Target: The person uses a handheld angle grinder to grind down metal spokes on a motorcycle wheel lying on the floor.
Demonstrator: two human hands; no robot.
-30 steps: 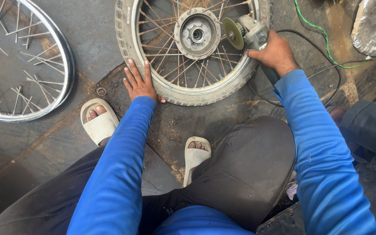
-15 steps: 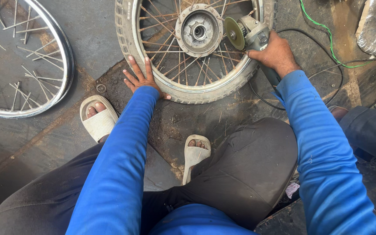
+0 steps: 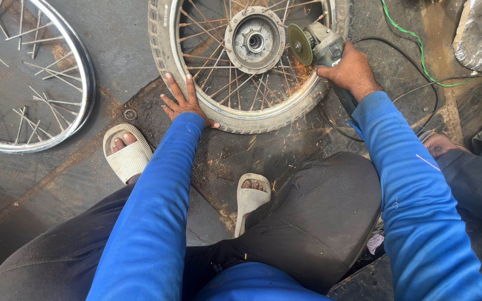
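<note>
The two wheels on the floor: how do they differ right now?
The tyred wheel wears a rubber tyre and keeps its hub; the bare rim has neither. The left hand presses on the tyred wheel and the angle grinder throws sparks at its spokes; the bare rim lies untouched. Both lie flat.

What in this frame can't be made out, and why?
- Wheel: its top is cut off by the head view's upper edge.
- Angle grinder: the handle is hidden inside the right hand.
- Bare rim: its left part runs off the frame.
- Left hand: its palm side, flat on the floor and tyre, is hidden.
</note>
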